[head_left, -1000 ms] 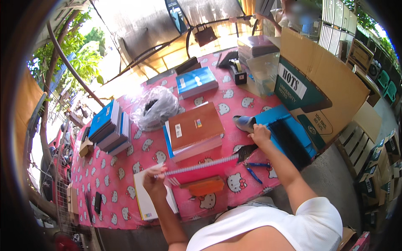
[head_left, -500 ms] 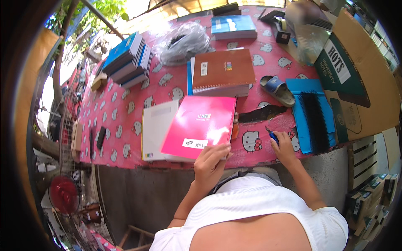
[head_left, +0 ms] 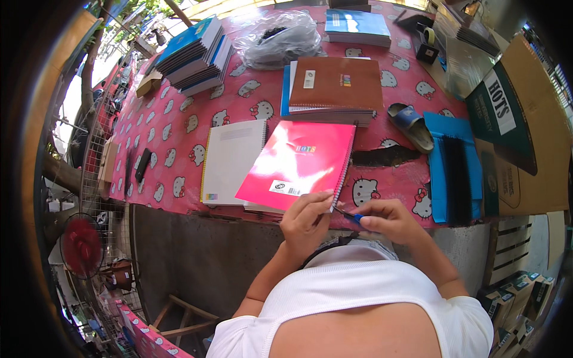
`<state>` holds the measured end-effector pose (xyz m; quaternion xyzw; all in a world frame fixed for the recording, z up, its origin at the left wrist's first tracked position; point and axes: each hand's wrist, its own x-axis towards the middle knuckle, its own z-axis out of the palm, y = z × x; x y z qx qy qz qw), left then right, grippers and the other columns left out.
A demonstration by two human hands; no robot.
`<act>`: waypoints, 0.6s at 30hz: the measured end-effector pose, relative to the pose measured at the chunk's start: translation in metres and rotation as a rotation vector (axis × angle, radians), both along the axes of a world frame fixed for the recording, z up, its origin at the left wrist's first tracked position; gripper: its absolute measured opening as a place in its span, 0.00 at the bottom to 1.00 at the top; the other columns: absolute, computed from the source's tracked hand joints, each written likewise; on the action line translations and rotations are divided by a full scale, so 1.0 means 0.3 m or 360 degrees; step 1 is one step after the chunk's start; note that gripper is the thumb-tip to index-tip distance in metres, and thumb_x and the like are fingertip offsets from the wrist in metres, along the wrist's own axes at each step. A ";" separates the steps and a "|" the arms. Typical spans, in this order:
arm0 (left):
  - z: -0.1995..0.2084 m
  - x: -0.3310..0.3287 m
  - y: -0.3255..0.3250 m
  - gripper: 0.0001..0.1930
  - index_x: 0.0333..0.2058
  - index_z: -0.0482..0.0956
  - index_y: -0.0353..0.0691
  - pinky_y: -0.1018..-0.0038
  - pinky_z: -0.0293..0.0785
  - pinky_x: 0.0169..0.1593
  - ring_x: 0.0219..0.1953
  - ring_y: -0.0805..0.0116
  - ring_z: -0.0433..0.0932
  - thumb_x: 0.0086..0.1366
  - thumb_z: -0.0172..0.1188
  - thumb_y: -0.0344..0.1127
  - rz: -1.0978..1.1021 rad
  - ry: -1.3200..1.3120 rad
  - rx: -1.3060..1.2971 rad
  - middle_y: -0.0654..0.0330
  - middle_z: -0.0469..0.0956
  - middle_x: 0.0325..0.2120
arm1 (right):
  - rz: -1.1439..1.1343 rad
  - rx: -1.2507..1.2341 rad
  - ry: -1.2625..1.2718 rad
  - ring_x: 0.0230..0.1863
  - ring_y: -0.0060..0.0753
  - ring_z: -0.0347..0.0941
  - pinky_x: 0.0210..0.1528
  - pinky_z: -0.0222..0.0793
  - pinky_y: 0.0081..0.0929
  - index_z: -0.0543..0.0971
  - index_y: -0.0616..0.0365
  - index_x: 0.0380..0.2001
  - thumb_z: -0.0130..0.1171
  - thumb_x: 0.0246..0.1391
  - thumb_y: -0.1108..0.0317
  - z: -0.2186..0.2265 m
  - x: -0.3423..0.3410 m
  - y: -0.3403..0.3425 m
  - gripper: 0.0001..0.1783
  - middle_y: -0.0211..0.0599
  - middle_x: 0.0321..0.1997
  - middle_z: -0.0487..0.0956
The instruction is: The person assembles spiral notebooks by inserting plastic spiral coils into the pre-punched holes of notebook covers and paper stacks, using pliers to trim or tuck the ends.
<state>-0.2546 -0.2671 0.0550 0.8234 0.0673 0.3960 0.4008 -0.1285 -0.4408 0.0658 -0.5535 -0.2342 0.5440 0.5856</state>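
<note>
A pink spiral notebook (head_left: 304, 158) lies at the front edge of the table. My left hand (head_left: 305, 219) grips its lower right corner, fingers closed beside the spiral. My right hand (head_left: 391, 221) is closed around small blue-handled pliers (head_left: 353, 217). Their dark tip touches or nearly touches the lower end of the dark spiral. Partly under the pink one, to the left, a white notebook (head_left: 231, 164) with a yellow spiral rests on the table.
Behind are a stack with a brown notebook (head_left: 334, 83) on top, a plastic bag (head_left: 277, 42) and blue-covered stacks (head_left: 191, 36), (head_left: 358, 27). At right sit a slipper (head_left: 412, 126), black spirals (head_left: 456, 179) on blue sheets and a cardboard box (head_left: 525, 185). The pink tablecloth (head_left: 173, 173) has a tear.
My right hand has moved left with the pliers, from the table up to the notebook's corner. My left hand still holds that corner. The view has shifted slightly.
</note>
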 end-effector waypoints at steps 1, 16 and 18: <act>-0.010 0.001 0.002 0.12 0.32 0.79 0.30 0.74 0.79 0.38 0.35 0.61 0.82 0.46 0.62 0.12 -0.0044 -0.0065 -0.0051 0.50 0.80 0.34 | 0.0124 0.0120 0.0595 0.35 0.24 0.75 0.39 0.71 0.21 0.78 0.65 0.43 0.58 0.59 0.61 -0.028 0.020 0.016 0.17 0.36 0.33 0.80; -0.200 -0.348 0.719 0.10 0.30 0.65 0.38 0.76 0.71 0.41 0.36 0.70 0.76 0.64 0.60 0.30 0.1312 -0.1176 -0.1341 0.51 0.78 0.37 | 0.0080 -0.0687 -0.2554 0.53 0.51 0.70 0.60 0.60 0.41 0.77 0.59 0.41 0.68 0.42 0.67 -0.150 0.217 0.060 0.20 0.48 0.49 0.75; -0.359 -0.409 0.769 0.10 0.30 0.65 0.37 0.75 0.71 0.41 0.35 0.69 0.76 0.64 0.59 0.30 0.1573 -0.1001 -0.1305 0.51 0.79 0.36 | -0.0409 0.0002 -0.2026 0.50 0.45 0.73 0.55 0.67 0.35 0.78 0.59 0.39 0.66 0.44 0.70 -0.069 0.270 0.215 0.16 0.46 0.49 0.76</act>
